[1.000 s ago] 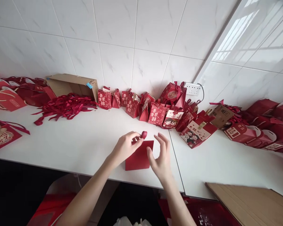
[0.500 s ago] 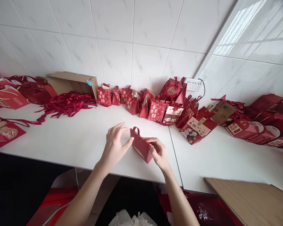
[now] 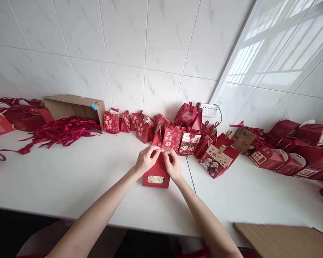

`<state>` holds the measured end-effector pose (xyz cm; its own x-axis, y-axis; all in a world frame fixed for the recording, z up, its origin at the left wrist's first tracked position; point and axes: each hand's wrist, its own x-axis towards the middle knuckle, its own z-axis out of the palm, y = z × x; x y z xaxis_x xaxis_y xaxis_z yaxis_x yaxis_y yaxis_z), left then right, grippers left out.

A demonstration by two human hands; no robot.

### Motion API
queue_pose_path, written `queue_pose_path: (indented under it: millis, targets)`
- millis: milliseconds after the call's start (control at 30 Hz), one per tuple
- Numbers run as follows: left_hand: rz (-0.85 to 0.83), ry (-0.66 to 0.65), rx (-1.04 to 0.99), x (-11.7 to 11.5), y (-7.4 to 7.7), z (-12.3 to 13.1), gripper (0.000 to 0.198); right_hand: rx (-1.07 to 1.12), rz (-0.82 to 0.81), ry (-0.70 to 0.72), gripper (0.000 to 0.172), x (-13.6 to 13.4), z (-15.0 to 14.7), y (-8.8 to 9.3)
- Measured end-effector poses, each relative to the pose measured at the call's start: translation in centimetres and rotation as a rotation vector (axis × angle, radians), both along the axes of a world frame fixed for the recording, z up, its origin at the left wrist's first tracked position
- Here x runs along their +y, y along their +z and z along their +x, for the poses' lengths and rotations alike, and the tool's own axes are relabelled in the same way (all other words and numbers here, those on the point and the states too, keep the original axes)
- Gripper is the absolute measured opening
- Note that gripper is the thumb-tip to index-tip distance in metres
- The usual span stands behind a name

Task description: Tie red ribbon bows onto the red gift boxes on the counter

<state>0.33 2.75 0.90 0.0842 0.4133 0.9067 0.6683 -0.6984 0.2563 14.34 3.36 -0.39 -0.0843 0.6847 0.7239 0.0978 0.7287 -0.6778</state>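
Note:
A small red gift box [image 3: 156, 176] with a little window on its front stands on the white table [image 3: 70, 179] in front of me. My left hand [image 3: 146, 160] and my right hand [image 3: 172, 164] meet at its top, fingers pinched on the upper flaps or handle. The top of the box is hidden behind my fingers.
A row of several finished red gift boxes [image 3: 174, 136] lines the tiled wall. A heap of red ribbons [image 3: 61, 130] lies by an open cardboard carton [image 3: 72, 107] at the left. More red bags [image 3: 290, 154] sit at the right; a flat cardboard sheet [image 3: 285, 238] lies at the near right.
The flat red card was picked up, turned and set upright as a box. Both hands moved from its sides to its top and pinched together. The view shifted upward.

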Motion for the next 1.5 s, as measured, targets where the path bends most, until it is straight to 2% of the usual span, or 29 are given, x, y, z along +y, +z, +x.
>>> queue_pose_path:
  millis: [167,300,433,533,633,733,867,1133,1267,1500]
  targets:
    - [0.171,-0.031,0.031,0.6,-0.3,0.6,0.013,-0.032,0.182,-0.074,0.001,1.1,0.2,-1.6]
    - [0.212,-0.055,0.016,0.1,-0.8,0.1,0.022,-0.054,0.226,-0.1,0.005,0.9,0.2,-2.0]
    - [0.135,-0.069,-0.031,-0.4,-1.3,-0.4,0.015,-0.065,0.183,-0.101,0.006,0.2,0.4,-1.6]
    - [0.066,-0.103,-0.065,-0.9,-1.5,-0.4,0.013,-0.059,0.085,-0.072,0.008,-0.6,0.7,-1.0]
    - [0.083,-0.142,-0.049,-1.4,-1.1,-0.2,0.017,-0.035,-0.044,-0.052,0.012,-1.4,0.9,-0.4]
    - [0.07,-0.207,0.005,-1.8,-0.5,0.1,0.021,-0.021,-0.099,-0.042,0.015,-1.7,0.9,0.0]
    - [0.013,-0.252,-0.014,-2.0,-0.1,0.1,0.025,-0.019,-0.076,-0.025,0.013,-1.6,0.9,0.0]
    - [-0.075,-0.2,-0.001,-2.0,-0.5,-0.2,0.027,-0.045,-0.028,-0.035,0.008,-1.4,1.1,-0.5]
    - [-0.107,-0.229,-0.034,-2.0,-0.3,-0.1,0.026,-0.049,-0.002,-0.036,0.006,-1.5,1.2,-0.6]
    - [-0.047,-0.196,-0.073,-2.1,-0.5,0.4,0.025,-0.046,0.005,-0.037,0.006,-1.4,1.1,-0.6]
